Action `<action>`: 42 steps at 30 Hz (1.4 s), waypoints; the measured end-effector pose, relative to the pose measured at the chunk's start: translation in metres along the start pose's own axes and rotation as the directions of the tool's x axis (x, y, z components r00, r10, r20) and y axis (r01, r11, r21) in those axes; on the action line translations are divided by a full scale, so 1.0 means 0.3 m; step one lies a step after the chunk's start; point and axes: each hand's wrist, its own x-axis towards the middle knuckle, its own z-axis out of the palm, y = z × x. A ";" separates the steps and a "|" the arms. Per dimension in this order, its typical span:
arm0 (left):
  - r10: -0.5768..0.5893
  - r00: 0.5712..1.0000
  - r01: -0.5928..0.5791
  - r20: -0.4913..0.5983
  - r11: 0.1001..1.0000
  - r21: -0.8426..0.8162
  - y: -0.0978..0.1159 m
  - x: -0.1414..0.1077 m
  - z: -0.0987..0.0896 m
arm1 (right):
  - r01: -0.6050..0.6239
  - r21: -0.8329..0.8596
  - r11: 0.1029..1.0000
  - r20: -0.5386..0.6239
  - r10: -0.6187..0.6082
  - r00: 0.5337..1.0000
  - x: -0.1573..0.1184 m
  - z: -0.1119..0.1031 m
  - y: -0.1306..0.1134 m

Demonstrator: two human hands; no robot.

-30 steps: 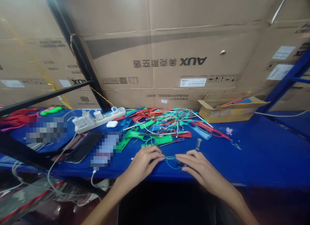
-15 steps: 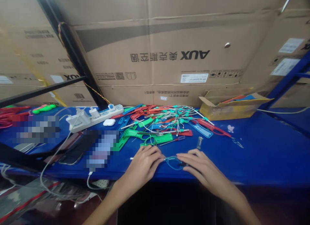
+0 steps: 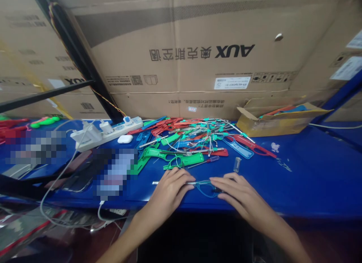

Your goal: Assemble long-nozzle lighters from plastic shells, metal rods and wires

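Both of my hands are on a blue long-necked lighter [image 3: 204,182] lying crosswise near the front of the blue table. My left hand [image 3: 171,187] is closed around its metal tube, whose tip sticks out on the left. My right hand [image 3: 241,193] is closed over the handle end, beside the trigger loop; a dark part shows under its fingers. Most of the handle is hidden by that hand. Just beyond the right hand lies a small clear cylinder [image 3: 236,164]. Past the left hand is a screwdriver [image 3: 212,159] with a purplish handle.
A heap of lighter parts, with green shells [image 3: 183,160], red shells [image 3: 264,149] and metal tubes, spreads behind my hands. At back right stands an open cardboard box [image 3: 271,126]. Phones [image 3: 117,172], a power strip [image 3: 113,134] and a white earbud case [image 3: 125,139] occupy the left.
The view has shifted slightly. My hands have moved a little apart, and more of the metal tube shows between them. Both still hold the lighter.
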 end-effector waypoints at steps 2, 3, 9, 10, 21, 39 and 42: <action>-0.014 1.000 0.014 0.000 0.999 -0.039 -0.006 -0.004 0.004 | 0.001 0.001 1.000 -0.002 -0.001 1.000 -0.002 0.002 0.004; -0.017 1.000 0.017 -0.002 0.998 -0.052 -0.008 -0.006 0.005 | 0.000 0.001 1.000 -0.002 0.000 1.000 -0.004 0.003 0.005; -0.056 0.998 0.053 -0.031 0.994 -0.092 -0.011 -0.017 0.006 | -0.009 0.003 1.000 -0.004 0.009 1.000 -0.005 0.001 0.007; -0.055 0.998 0.052 -0.030 0.995 -0.090 -0.010 -0.017 0.005 | -0.009 0.004 1.000 -0.003 0.009 1.000 -0.004 0.000 0.006; -0.001 0.999 0.001 -0.034 1.000 -0.001 0.004 0.002 0.003 | -0.014 -0.003 1.000 0.007 0.014 1.000 -0.001 0.000 0.001; 0.014 0.998 -0.019 0.067 0.998 0.065 0.015 -0.006 -0.006 | -0.069 -0.019 0.997 0.030 0.070 0.997 -0.003 -0.011 -0.002; 0.053 0.993 -0.065 0.103 0.991 0.113 0.012 -0.008 -0.006 | -0.078 -0.024 0.997 0.031 0.078 0.996 -0.003 -0.011 -0.002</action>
